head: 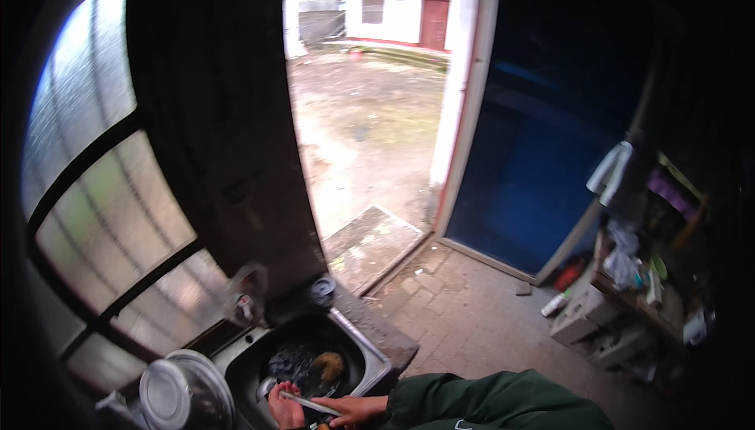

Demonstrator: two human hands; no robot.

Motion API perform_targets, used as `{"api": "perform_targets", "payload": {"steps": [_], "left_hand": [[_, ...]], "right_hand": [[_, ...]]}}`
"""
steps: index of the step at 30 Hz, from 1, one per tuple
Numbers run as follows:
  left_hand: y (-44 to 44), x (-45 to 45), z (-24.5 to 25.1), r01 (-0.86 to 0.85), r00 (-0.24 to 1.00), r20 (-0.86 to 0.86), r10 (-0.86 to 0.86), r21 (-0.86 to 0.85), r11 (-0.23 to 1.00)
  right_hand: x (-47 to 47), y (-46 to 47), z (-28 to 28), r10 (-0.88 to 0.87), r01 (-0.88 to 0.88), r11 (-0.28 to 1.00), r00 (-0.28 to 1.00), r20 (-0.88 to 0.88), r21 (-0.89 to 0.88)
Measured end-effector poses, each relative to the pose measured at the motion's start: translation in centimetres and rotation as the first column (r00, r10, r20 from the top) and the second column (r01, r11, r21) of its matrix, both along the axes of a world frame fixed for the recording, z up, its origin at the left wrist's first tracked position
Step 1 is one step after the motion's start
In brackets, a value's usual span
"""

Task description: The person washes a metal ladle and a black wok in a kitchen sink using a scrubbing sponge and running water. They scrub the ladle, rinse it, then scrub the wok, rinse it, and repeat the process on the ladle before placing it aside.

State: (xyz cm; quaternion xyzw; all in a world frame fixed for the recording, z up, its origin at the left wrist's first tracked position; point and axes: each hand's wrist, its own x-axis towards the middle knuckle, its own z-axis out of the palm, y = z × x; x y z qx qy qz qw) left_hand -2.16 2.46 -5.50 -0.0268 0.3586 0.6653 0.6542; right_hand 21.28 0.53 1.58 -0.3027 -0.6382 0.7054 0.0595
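Note:
Over the near edge of a metal sink (377, 359), my left hand (285, 407) has its palm turned up, touching a long pale handle (309, 403). A rounded metal end, like a ladle's bowl (266, 388), shows just beyond that hand. From the right, in a dark green sleeve, my right hand (353, 410) closes on the handle's near part. Dark, rippling water (292, 362) and a brown scrubbing brush or pad (328, 366) lie in the basin. Part of my left hand is cut off by the lower edge of the picture.
Metal pots with lids (167, 391) stand left of the sink. A small round container (323, 288) sits at its far corner. Ahead, a doorway opens onto a yard; a blue door panel (531, 164) is beside it. At right, a cluttered shelf (640, 300) rests on blocks near a white bottle (554, 305).

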Motion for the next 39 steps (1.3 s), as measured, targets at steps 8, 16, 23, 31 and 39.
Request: {"api": "perform_targets", "payload": {"steps": [8, 16, 23, 31, 39], "left_hand": [[-1.4, 12.3, 5.7, 0.545, 0.832, 0.056, -0.553, 0.115, 0.831], [-7.9, 30.0, 13.8, 0.945, 0.324, -0.056, -0.944, -0.032, 0.327], [-9.4, 41.3, 15.8, 0.979, 0.152, -0.341, -0.928, 0.182, 0.093], [-0.7, 44.8, 9.7, 0.954, 0.235, -0.351, -0.907, 0.262, 0.146], [3.6, 60.0, 4.8, 0.974, 0.228, -0.196, -0.954, 0.058, 0.221]], "right_hand": [[10.9, -6.6, -0.5, -0.517, 0.403, 0.681, 0.856, 0.011, 0.611], [28.4, -18.0, 1.6, -0.818, 0.539, 0.424, 0.573, 0.052, 0.728], [42.6, -34.0, 0.0, -0.980, 0.734, 0.200, 0.155, 0.128, 0.649], [47.7, -46.2, -0.9, -0.913, 0.734, -0.215, -0.385, 0.134, 0.645], [50.1, -51.8, -3.6, -0.691, 0.442, -0.467, -0.723, -0.004, 0.766]]}}
